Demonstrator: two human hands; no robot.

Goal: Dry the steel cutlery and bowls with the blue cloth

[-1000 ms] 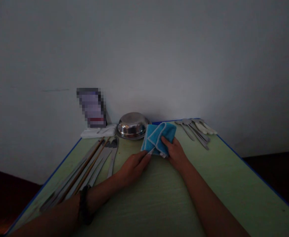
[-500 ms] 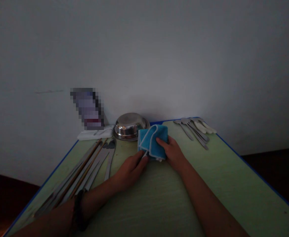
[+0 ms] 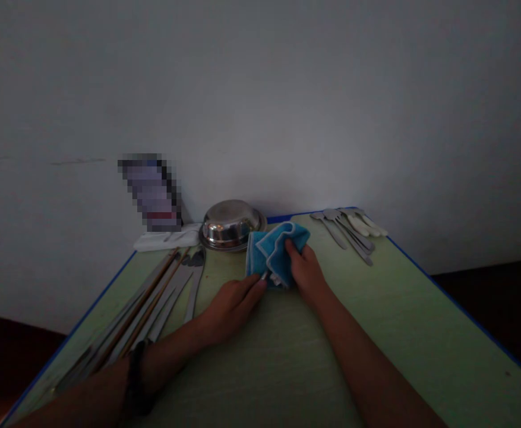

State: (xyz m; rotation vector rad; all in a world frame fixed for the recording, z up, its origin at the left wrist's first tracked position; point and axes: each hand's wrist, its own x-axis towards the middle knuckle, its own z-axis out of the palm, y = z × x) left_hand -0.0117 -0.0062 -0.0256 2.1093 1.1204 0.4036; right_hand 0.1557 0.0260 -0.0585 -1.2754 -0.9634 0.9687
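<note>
A folded blue cloth (image 3: 260,246) with pale edging is held up over the middle of the table. My right hand (image 3: 307,270) grips it from the right, thumb pressed on its front. From the lower left, my left hand (image 3: 236,303) pinches the thin shiny handle of a metal utensil (image 3: 264,276). The utensil's other end is hidden in the cloth, so its exact kind does not show. A small white tag (image 3: 277,279) hangs at the cloth's lower edge.
An upturned steel bowl (image 3: 231,223) stands by the wall. Long cutlery and chopsticks (image 3: 153,303) lie on the left of the green table (image 3: 296,368). Spoons and forks (image 3: 349,232) rest at the back right. A blurred, phone-like screen (image 3: 151,193) leans behind a white case (image 3: 166,238).
My right hand has turned and bunched the cloth, whose upper right corner now sticks out further. The left hand keeps its pinch. The view has shifted slightly.
</note>
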